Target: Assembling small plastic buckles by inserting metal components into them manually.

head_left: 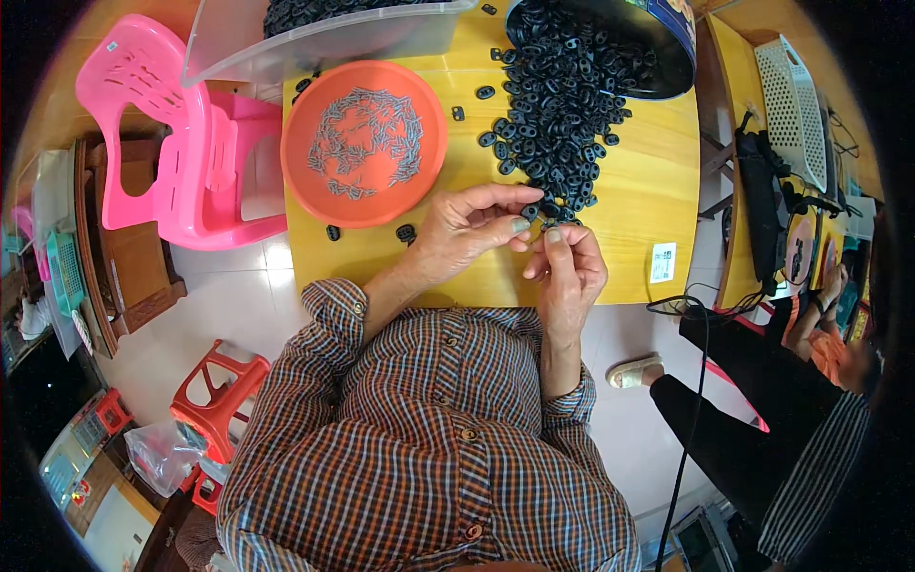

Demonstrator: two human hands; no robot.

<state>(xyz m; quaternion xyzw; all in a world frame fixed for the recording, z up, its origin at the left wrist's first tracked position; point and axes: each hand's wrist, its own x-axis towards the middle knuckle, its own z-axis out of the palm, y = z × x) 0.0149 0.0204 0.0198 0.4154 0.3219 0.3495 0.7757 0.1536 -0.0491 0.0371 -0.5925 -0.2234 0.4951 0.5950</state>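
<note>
My left hand (456,234) pinches a small black oval plastic piece (531,212) between thumb and fingertips, at the near end of a heap of similar pieces. Close beside it, my right hand (568,270) is closed with thumb and forefinger pressed together at the piece's right side. Whatever sits in that pinch is too small to make out. The heap of black two-holed pieces (558,124) spreads over the yellow table (658,181) from a tipped dark tub (679,81). To the left lies a round orange dish (297,181) with many small grey screw-like pins (408,133) in it.
A clear plastic bin (324,50) holding more black pieces stands at the far left. Loose pieces (406,233) lie around the dish. A pink chair (181,143) flanks the table's left side. A dark cable (703,381) hangs at right, near another person's legs (734,429).
</note>
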